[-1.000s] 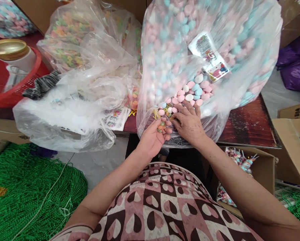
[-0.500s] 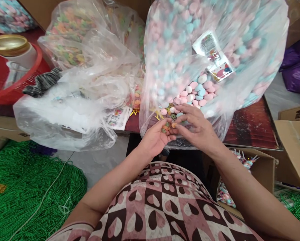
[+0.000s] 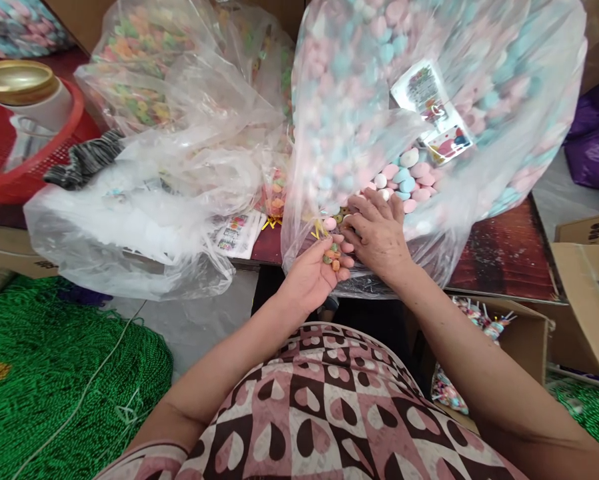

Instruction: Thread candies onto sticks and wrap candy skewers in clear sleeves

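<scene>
One red basket (image 3: 78, 110) is sitting left of one bag of ring candies (image 3: 219, 80). One left hand (image 3: 309, 277) is cupping about four orange and green candies (image 3: 333, 257), fingers curling; no pink ones are showing there. One right hand (image 3: 379, 240) is resting on pink, blue and white candies (image 3: 419, 177), fingers spreading slightly; I cannot tell if they're pinching. Countless more are lying in one open bag (image 3: 429, 250).

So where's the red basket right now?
In the head view, the red basket is at the far left edge, with a gold-topped white container inside it and a dark streaky cloth just at the basket's right.
</scene>
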Demonstrator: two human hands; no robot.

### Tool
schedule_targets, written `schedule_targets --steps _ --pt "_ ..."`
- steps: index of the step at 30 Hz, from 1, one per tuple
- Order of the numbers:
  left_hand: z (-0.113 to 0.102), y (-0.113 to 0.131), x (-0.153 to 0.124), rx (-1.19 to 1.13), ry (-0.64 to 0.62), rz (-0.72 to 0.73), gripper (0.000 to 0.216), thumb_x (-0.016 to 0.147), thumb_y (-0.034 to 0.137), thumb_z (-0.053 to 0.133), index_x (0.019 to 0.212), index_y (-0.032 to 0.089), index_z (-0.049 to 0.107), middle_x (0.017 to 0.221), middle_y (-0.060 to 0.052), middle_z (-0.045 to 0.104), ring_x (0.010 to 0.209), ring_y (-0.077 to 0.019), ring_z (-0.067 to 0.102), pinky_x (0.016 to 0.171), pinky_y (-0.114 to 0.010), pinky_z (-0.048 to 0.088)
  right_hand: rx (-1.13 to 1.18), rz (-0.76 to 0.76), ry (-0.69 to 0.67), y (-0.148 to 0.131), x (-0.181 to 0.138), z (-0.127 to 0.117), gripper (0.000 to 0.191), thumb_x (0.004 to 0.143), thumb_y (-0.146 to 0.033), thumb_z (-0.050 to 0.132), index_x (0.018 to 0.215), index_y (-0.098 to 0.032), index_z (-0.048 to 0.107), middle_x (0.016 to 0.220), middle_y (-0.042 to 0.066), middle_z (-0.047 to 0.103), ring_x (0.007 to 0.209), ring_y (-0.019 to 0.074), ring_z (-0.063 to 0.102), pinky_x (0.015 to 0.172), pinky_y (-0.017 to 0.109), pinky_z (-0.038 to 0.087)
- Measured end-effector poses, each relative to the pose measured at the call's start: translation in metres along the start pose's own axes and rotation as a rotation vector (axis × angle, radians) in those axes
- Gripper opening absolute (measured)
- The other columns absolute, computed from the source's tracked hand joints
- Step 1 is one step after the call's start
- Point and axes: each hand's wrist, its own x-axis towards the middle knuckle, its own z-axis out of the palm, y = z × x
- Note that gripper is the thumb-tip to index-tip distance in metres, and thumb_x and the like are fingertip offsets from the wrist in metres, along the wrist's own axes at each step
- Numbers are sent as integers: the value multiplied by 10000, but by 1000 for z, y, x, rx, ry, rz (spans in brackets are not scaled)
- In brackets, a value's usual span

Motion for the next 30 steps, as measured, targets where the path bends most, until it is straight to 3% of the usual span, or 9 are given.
schedule_targets --steps 9,18,25,30 --pt "-2 -2 0 3 -12 14 185 949 204 448 877 131 601 792 -46 648 591 -109 613 503 -199 418 215 90 151 13 -31 -6 120 899 -289 578 873 -236 683 1245 65 685 1291 300 514 1116 572 282" --pt "-4 -5 0 10 -41 33 152 938 215 483 897 137 608 801 -43 658 612 -110 627 523 -198 440 341 143 169 12 -34 -9 158 915 -309 549 878 -234 683 1219 82 698 1279 289 533 1112 567 298" --pt "-5 -5 0 14 -34 36 109 908 226 545 889 143 613 808 -39 664 593 -108 623 508 -205 428 215 119 98 8 -34 -7 188 907 -269 535 961 -257 715 1278 65 666 1327 314 471 1108 588 251" --pt "-6 -5 0 18 -56 29 117 914 239 540 889 150 612 803 -27 662 596 -101 617 506 -200 422 70 112 64 7 -17 -4 230 918 -275 510 1038 -274 706 1382 80 585 1334 348 432 1075 626 243"
